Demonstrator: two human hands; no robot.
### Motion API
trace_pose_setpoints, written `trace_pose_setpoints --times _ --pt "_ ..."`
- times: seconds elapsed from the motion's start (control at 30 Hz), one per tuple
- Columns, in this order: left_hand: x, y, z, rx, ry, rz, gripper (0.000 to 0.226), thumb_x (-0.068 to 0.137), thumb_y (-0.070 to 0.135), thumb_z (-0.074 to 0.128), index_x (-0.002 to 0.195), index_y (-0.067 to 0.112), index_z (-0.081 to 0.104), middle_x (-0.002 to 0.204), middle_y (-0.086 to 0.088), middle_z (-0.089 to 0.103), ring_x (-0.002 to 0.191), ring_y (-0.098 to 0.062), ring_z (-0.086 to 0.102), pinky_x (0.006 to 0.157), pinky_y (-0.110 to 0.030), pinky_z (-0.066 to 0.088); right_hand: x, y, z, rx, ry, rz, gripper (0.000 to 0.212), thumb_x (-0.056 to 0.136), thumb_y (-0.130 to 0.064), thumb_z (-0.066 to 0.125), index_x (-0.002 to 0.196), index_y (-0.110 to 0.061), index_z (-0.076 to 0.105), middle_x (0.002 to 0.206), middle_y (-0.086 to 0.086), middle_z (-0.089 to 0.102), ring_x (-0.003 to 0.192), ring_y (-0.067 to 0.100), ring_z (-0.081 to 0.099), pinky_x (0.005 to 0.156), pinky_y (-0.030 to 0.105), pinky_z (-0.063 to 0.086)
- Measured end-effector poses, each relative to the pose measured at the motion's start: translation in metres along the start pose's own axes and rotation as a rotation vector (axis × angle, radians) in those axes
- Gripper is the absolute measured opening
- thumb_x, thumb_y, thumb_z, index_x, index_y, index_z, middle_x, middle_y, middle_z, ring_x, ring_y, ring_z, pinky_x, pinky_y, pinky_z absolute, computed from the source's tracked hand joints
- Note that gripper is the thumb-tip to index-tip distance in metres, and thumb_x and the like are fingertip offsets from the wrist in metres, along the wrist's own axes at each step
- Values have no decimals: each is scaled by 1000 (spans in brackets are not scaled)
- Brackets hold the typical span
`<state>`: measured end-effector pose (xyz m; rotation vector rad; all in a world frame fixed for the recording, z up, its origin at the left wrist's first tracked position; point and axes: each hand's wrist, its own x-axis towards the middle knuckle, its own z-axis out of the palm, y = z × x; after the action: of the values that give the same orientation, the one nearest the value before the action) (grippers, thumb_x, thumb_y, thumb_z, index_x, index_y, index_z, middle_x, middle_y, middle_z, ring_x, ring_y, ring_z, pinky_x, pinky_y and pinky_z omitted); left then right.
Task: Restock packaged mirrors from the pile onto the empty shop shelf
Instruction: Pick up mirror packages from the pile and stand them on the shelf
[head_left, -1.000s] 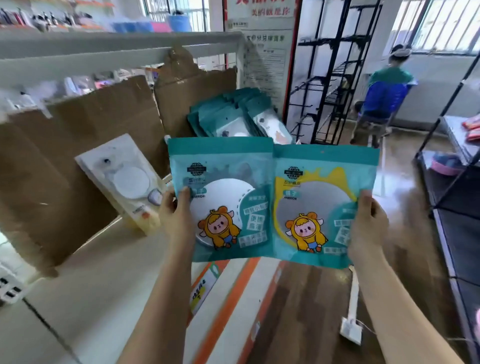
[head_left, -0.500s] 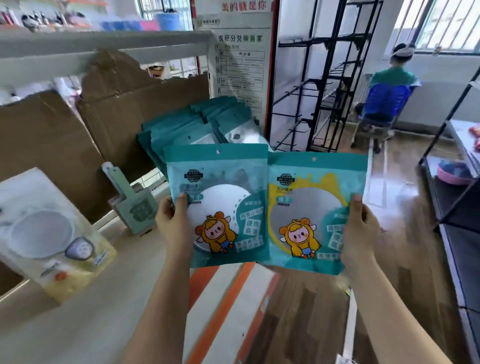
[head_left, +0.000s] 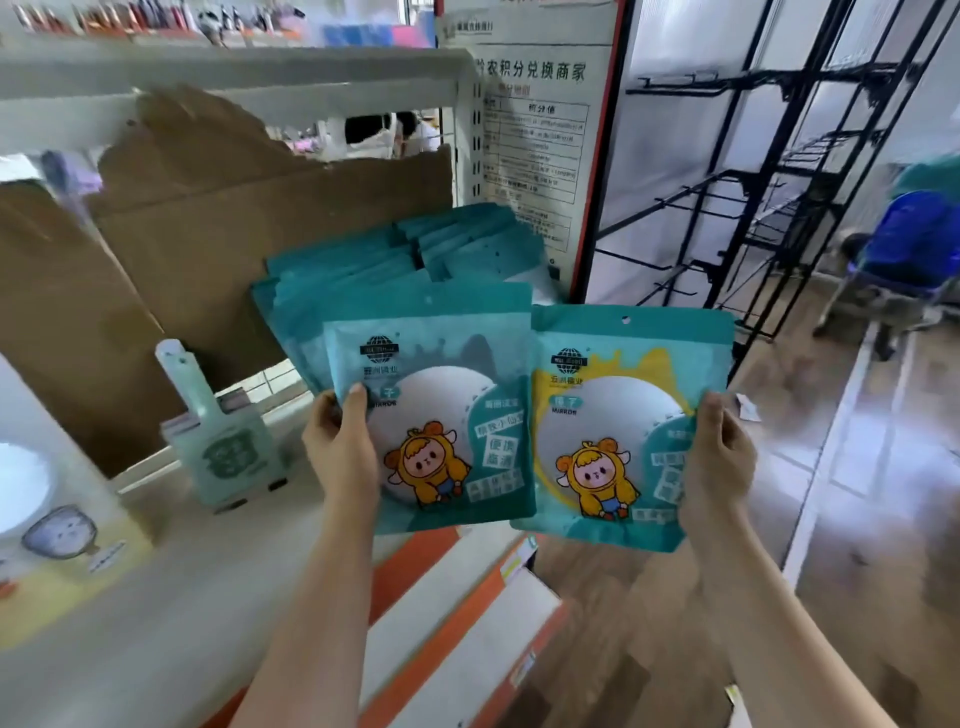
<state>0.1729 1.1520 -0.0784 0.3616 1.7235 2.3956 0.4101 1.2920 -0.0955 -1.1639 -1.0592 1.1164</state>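
My left hand (head_left: 343, 452) grips the left edge of a teal packaged mirror (head_left: 441, 431) with a cartoon figure on its front. My right hand (head_left: 719, 457) grips the right edge of a second teal mirror packet with a yellow splash (head_left: 613, 415). Both packets are held upright side by side, their inner edges meeting. Directly behind the left packet stands a row of several teal mirror packets (head_left: 395, 270) on the white shelf (head_left: 171, 597), leaning against the cardboard backing (head_left: 249, 223).
A pale green handled packet (head_left: 223, 452) stands on the shelf left of my hands. A cream mirror packet (head_left: 52, 525) lies at the far left. Black wire racks (head_left: 753, 197) and a seated person (head_left: 914, 244) are to the right, over wooden floor.
The view has swung right and closer to the shelf. Both hands with their packets have moved toward the standing row, and the left packet now overlaps the row's front.
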Motion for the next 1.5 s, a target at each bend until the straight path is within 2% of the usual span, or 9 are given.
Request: trace_pose_setpoints --times 0.2,0.5,0.67,0.83,0.93,1.03,1.17,1.33,1.5 --pt "32 -15 42 -86 89 -23 20 93 12 55 112 5 57 97 0 63 77 -1 59 62 -8 49 60 6 36 19 -49 1 38 94 -47 46 67 -20 47 60 -2 47 46 11 49 45 23 40" --pt "68 -28 64 36 159 94 6 92 13 56 89 11 59 83 8 61 75 1 58 67 -9 43 129 12 84 47 -161 9 40 91 -52 48 66 -21 47 63 1 46 61 25 47 58 37 39" --pt "78 -34 65 32 319 79 11 92 15 57 81 16 55 81 8 58 78 -4 55 72 -15 42 158 5 120 21 -245 -27 38 96 -45 45 66 -21 49 63 -2 50 59 19 50 59 34 40" --pt "61 -36 69 78 497 100 19 94 14 54 80 27 50 82 11 55 72 7 52 65 -9 39 184 8 156 -2 -425 -14 40 94 -50 45 67 -22 54 67 2 48 70 25 45 65 38 37" --pt "53 -45 65 163 606 106 4 95 19 53 93 17 55 93 4 57 84 -5 54 74 -17 40 194 15 171 -47 -511 -26 43 93 -54 44 64 -24 50 65 2 43 66 24 40 63 37 33" --pt "44 -57 60 250 685 88 29 96 27 51 118 9 55 113 -4 58 104 -18 53 88 -28 39 200 22 178 -51 -571 4 43 93 -55 42 64 -23 47 62 1 38 59 22 35 55 35 29" --pt "36 -69 59 335 752 124 36 97 29 49 123 4 54 122 -11 59 114 -25 54 89 -29 40 206 33 186 -126 -629 -81 42 98 -42 39 64 -19 45 57 -2 35 50 12 30 44 23 25" --pt "36 -81 60 498 782 165 45 93 40 53 118 3 57 116 -12 64 108 -27 59 87 -32 44 208 49 186 -331 -522 -281 41 101 -35 34 77 -7 53 63 3 48 56 19 41 49 29 31" --pt "39 -89 68 756 815 152 57 82 59 50 103 7 60 102 -10 68 94 -29 63 77 -29 41 206 55 187 -517 -373 -314 40 102 -37 32 89 -5 52 78 12 55 72 30 50 62 34 28"
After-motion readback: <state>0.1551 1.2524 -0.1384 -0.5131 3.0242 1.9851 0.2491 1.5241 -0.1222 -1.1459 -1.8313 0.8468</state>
